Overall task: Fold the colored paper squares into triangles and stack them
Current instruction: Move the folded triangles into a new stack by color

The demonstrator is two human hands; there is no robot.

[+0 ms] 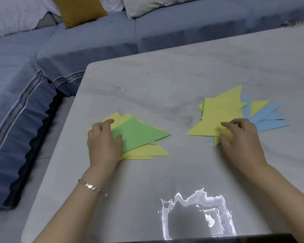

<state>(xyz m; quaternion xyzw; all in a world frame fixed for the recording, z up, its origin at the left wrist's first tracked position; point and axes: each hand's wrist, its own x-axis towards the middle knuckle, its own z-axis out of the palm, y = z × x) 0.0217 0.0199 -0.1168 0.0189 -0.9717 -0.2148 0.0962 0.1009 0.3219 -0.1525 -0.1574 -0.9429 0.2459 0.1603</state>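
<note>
Our left hand (104, 139) rests, fingers relaxed, on the green triangle (140, 132) toward the left edge of the table (165, 81); our right hand (240, 137) pinches a yellow sheet (216, 116) overlapping blue papers (270, 120)

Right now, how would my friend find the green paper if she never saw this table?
Look at the grey marble table, at the paper pile nearer the sofa, under the left hand. On top lies the green triangle. Its neighbours showing around it are yellow, and the other pile is yellow and blue.
</note>
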